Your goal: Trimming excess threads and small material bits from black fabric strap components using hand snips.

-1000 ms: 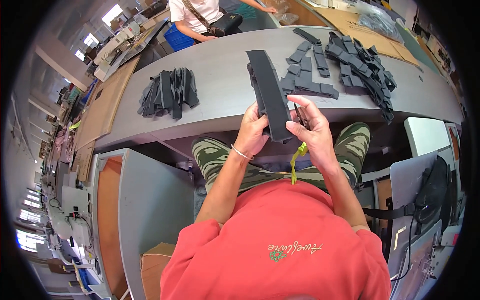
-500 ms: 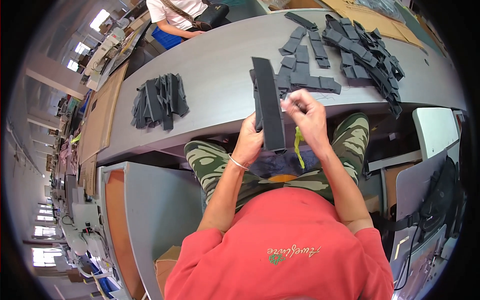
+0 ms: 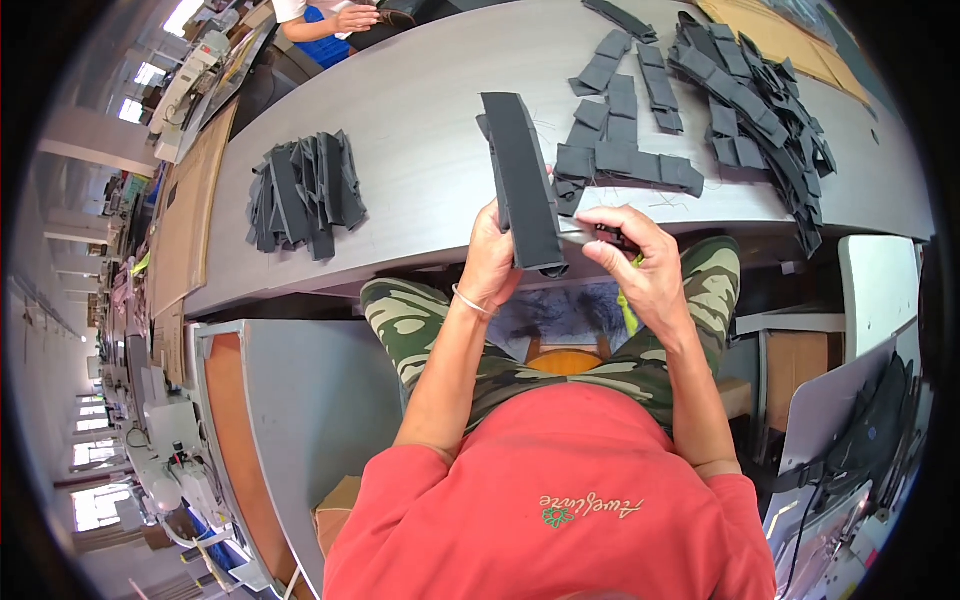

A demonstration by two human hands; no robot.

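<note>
My left hand (image 3: pixel 490 262) is closed on a dark grey fabric strip (image 3: pixel 524 185), held upright over the table's near edge. More grey fabric shows behind the strip's left side. In my right hand (image 3: pixel 645 268) is a pair of thread snips (image 3: pixel 612 238) with a dark handle and a pale metal tip. The tip points left at the strip's right edge; whether it touches is unclear. A yellow-green ribbon (image 3: pixel 628 308) hangs beneath this hand. Several folded grey fabric pieces (image 3: pixel 630 160) lie on the table just beyond my right hand.
On the curved grey table (image 3: pixel 420 130), a bundle of grey strips (image 3: pixel 305 195) lies left and a larger heap (image 3: pixel 750 100) far right. Cardboard (image 3: pixel 790 45) lies behind that heap. Across the table sits another person, one hand (image 3: pixel 355 18) visible. A grey cabinet (image 3: pixel 310 400) stands at my left.
My right hand has moved down and slightly right, and the snips' tip now shows beside the strip. The strip has shifted a little left. The other person's hand has risen.
</note>
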